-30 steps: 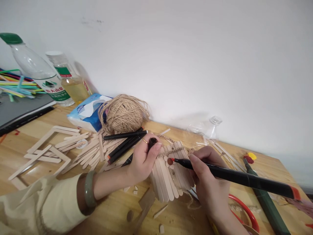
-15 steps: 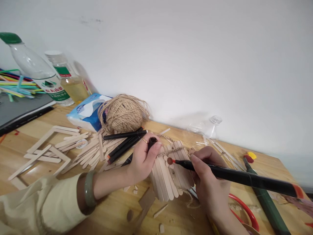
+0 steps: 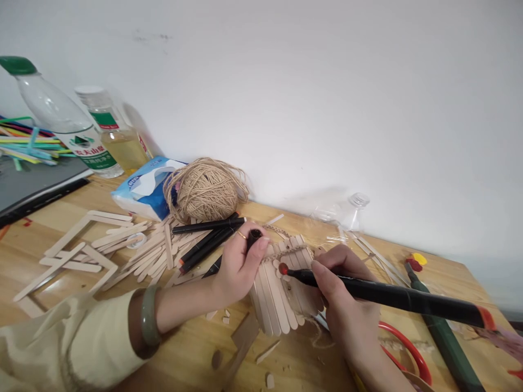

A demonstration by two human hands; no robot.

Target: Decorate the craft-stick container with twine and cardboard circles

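In my right hand [image 3: 351, 305] is a black marker [image 3: 400, 294] with an orange-red end, held like a pen. Its tip touches a small round disc [image 3: 283, 268] in the middle of a little flower shape, and the disc looks reddish. The flower sits on a craft-stick panel [image 3: 273, 305] made of sticks side by side, with twine [image 3: 292, 250] along its upper part. My left hand [image 3: 239, 267] is closed around a black marker cap [image 3: 254, 237], hollow end up, and rests against the panel's upper left edge.
Loose craft sticks [image 3: 151, 256] and several black markers [image 3: 210, 247] lie to the left. Behind them are a twine ball [image 3: 208, 190], a tissue pack [image 3: 143, 190] and bottles [image 3: 87, 136]. Red-handled scissors [image 3: 408, 348] and a dark green tool [image 3: 449, 348] lie at the right.
The marker in my right hand has shifted slightly left, its tip now on the flower's centre disc. The disc has gone from brown to redder. My left hand has hardly moved.
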